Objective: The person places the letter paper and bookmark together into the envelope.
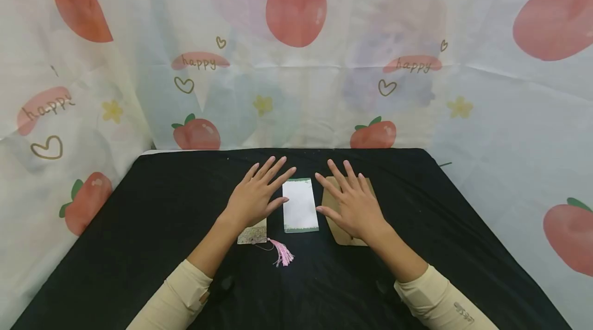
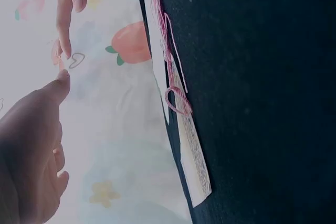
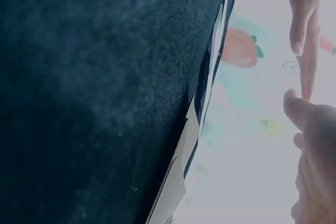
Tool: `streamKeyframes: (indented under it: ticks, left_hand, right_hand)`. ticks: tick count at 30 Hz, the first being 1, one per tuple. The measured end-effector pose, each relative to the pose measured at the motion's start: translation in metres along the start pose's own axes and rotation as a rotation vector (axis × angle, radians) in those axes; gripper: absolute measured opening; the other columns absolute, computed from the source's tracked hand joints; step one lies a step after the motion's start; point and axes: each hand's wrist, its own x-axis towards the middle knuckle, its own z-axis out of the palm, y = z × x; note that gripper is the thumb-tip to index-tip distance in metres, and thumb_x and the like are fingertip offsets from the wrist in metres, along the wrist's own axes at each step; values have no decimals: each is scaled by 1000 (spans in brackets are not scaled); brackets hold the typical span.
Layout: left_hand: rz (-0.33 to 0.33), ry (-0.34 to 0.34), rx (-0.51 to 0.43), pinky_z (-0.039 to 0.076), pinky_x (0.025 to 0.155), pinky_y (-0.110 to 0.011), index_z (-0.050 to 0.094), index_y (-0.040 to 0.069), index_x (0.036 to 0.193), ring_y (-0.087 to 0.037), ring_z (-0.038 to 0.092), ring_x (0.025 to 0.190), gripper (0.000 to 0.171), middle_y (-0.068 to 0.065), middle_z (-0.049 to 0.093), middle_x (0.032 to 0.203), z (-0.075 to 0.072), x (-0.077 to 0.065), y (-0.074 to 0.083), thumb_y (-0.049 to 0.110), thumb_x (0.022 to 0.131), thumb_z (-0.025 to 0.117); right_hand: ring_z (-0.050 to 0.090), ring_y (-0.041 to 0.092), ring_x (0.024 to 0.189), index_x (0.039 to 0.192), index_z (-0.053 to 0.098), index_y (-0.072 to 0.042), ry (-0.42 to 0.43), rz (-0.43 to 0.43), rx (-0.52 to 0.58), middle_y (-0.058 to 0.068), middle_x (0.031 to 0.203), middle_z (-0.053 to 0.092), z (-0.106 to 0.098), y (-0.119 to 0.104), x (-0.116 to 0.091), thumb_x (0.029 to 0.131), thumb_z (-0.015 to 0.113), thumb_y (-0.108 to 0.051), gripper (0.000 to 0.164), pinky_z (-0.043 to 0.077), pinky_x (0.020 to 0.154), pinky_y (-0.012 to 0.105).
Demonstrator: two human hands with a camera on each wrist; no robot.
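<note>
Left hand point(image 1: 254, 198) and right hand point(image 1: 356, 206) fanned wide before a "happy" backdrop point(image 1: 319, 90)

The fingers of both hands are straight and spread wide, thumbs held out towards the middle of the head view; both wrist views show the hands raised above the black cloth point(image 1: 139, 247). Between them, just below the frame's centre, lies a white card point(image 1: 300, 206) with green-edged top and bottom; under the left hand, left of the card, a patterned beige bookmark point(image 1: 255, 232) is partly covered, its pink tassel point(image 1: 283, 254) lying at lower centre; under the right hand, right of the card, is a brown kraft-paper envelope point(image 1: 337, 231).

Farther out, pale sleeves reach the bottom edge; the right sleeve point(image 1: 435, 296) bears a small dark mark point(image 1: 463, 313), too small to read; behind, "happy" reads clearly at upper left of centre and again at upper right of centre; at far left the same word loses part of its last letter; peaches, hearts and yellow flowers surround the lettering.
</note>
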Motion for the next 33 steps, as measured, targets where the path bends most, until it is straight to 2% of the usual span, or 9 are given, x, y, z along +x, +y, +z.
streamKeyframes:
  ticks: [6,12,20,26,33]
  left_hand:
    - [-1,-40,-48,10,124,-50,22,27,167,-27,7,157,74,-5,9,172,0,3,4,56,105,51]
    - [18,-49,-72,15,123,-51,21,26,167,-28,12,156,74,-6,12,172,2,7,7,57,106,49]
    - [28,-117,-182,14,123,-52,20,25,167,-28,13,156,71,-5,12,172,3,16,16,57,108,43]
    - [47,-168,-259,18,122,-51,27,21,166,-29,17,155,68,-7,18,171,3,21,23,53,108,45]
    - [93,-242,-275,20,122,-48,33,18,164,-28,18,155,65,-7,20,170,9,28,32,51,109,45]
  right_hand:
    - [-1,38,156,164,33,-25,-20,22,1,10,172,7,-2,0,-2,99,60,-61,79,13,119,66]
    - [1,39,156,164,32,-24,-34,40,-12,11,172,7,-4,2,-2,99,59,-61,80,14,119,65]
    - [0,38,156,165,29,-24,-57,56,-16,10,173,4,-9,3,-1,100,59,-60,80,14,119,64]
    - [2,39,156,165,31,-24,-71,70,-11,10,173,5,-12,4,-1,100,60,-59,79,15,119,64]
    - [9,42,155,162,38,-21,-107,89,10,13,171,14,-11,5,-5,100,62,-55,75,20,117,66]
